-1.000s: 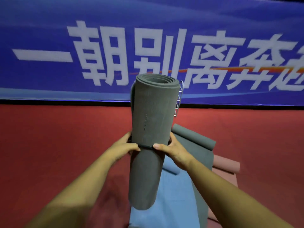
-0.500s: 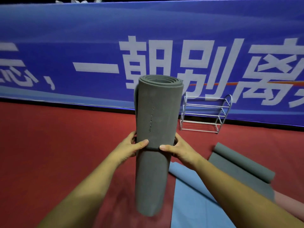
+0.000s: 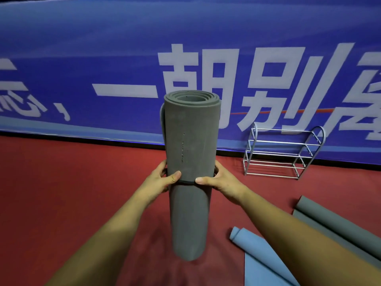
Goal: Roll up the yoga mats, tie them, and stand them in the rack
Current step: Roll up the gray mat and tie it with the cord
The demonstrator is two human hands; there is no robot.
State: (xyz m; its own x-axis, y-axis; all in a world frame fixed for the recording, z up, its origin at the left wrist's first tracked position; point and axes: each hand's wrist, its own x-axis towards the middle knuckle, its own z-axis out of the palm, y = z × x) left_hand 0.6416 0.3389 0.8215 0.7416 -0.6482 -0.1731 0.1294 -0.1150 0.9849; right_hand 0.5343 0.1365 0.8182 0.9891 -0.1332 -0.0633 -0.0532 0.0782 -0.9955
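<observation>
A rolled grey yoga mat [image 3: 190, 141] stands upright in the air in front of me, its spiral end on top. A thin dark band [image 3: 187, 182] circles it at mid-height. My left hand [image 3: 162, 180] grips the roll from the left, thumb on the band. My right hand [image 3: 219, 180] grips it from the right, thumb on the band too. A silver wire rack [image 3: 282, 151] with several tiers stands on the red floor against the banner, to the right of the roll and apart from it.
A blue mat [image 3: 261, 256], partly rolled, lies on the floor at the lower right. A second grey mat [image 3: 329, 219], partly rolled, lies beyond it. A large blue banner [image 3: 103, 58] with white characters runs along the back. Red floor [image 3: 72, 193] spreads to the left.
My view has swung left and closer, so the rack and the floor mats have shifted right in the frame. Both hands keep the same hold on the grey roll.
</observation>
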